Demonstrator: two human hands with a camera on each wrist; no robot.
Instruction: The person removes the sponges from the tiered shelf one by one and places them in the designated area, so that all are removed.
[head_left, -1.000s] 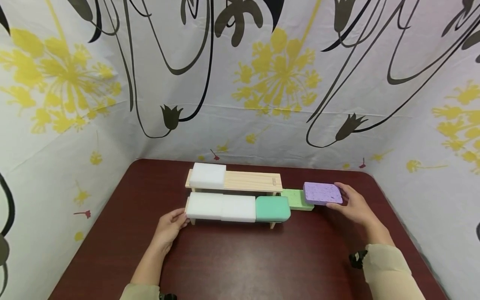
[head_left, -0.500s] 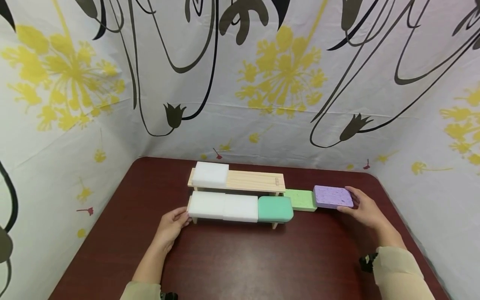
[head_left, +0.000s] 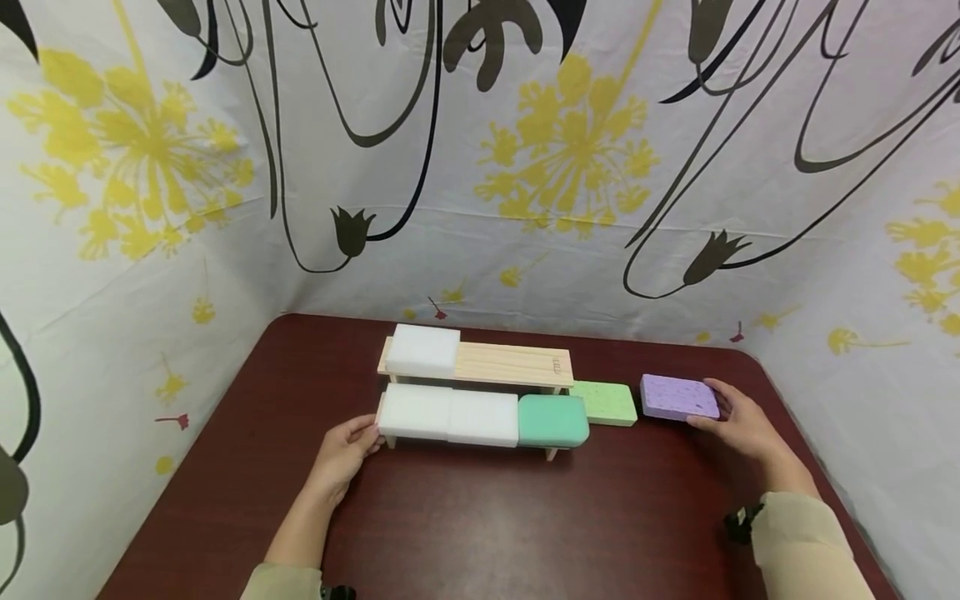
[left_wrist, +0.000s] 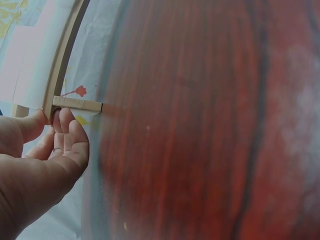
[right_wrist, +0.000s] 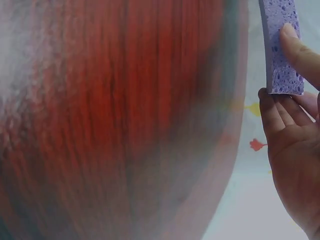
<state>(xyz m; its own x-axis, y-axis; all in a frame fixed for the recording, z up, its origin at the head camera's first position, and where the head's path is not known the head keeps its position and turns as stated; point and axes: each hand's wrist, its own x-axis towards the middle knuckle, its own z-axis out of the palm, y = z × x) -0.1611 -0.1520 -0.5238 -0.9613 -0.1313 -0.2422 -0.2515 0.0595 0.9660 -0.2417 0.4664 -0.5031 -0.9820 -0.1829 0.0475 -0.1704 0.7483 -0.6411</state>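
Observation:
My left hand (head_left: 341, 458) pinches the left end of the front wooden stand (left_wrist: 77, 103), thumb above and fingers below in the left wrist view. Two white sponge blocks (head_left: 483, 417) and a teal block (head_left: 553, 420) lie in a row on that stand. At the right, my right hand (head_left: 750, 427) holds a purple sponge (head_left: 678, 397) by its right end, the thumb on one face (right_wrist: 287, 55). Whether the sponge touches the table cannot be told. Left of it lies a flat green sponge (head_left: 606, 403), a gap between them.
Behind the front stand is a second wooden stand (head_left: 513, 362), with a white block (head_left: 423, 351) on its left end. The dark red table (head_left: 480, 525) ends at patterned cloth (head_left: 450, 183) at the back and sides.
My right hand has carried the purple sponge rightward, from over the green sponge's right edge to apart from it. The left hand keeps its hold on the stand; the view has shifted slightly.

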